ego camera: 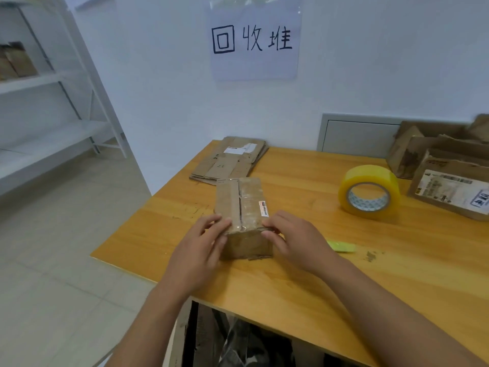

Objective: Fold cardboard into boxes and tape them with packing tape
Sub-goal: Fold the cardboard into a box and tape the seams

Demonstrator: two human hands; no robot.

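Note:
A small folded cardboard box [242, 205] stands on the wooden table [304, 274], its top flaps closed and covered with clear tape. My left hand [201, 247] holds its near left corner, fingers curled over the top edge. My right hand [293, 237] grips the near right corner the same way. A roll of yellowish packing tape [370, 193] lies to the right, apart from both hands. A stack of flattened cardboard [230, 161] lies behind the box.
Several worn open boxes [444, 165] crowd the table's far right. A small yellow-green object [341, 246] lies just right of my right wrist. White shelving [53, 102] stands at the left; the table's left edge drops to a tiled floor.

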